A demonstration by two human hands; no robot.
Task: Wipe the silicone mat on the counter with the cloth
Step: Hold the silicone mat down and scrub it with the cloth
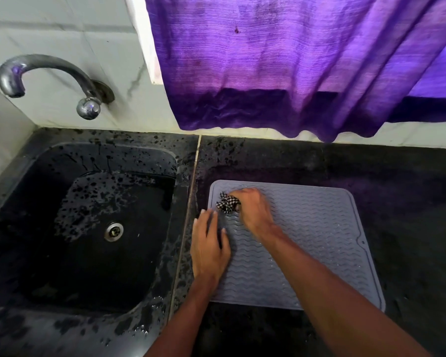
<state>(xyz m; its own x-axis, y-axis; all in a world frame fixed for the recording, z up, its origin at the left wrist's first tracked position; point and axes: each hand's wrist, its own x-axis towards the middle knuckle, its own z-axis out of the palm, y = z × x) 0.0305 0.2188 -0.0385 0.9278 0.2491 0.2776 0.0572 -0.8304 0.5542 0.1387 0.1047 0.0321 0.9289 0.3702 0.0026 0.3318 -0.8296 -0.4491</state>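
Note:
A grey silicone mat (317, 235) with wavy ridges lies flat on the black counter, just right of the sink. My right hand (254, 211) grips a bunched black-and-white checked cloth (227, 202) and holds it against the mat's far left corner. My left hand (209, 247) lies flat with straight fingers on the mat's left edge, partly over the counter seam. Small water drops dot the right half of the mat.
A black sink (88, 225) with a metal drain (113, 231) sits to the left, its rim wet. A curved metal tap (49, 73) sticks out of the tiled wall. A purple curtain (307, 68) hangs over the counter's back edge. Dark counter (410, 202) extends to the right.

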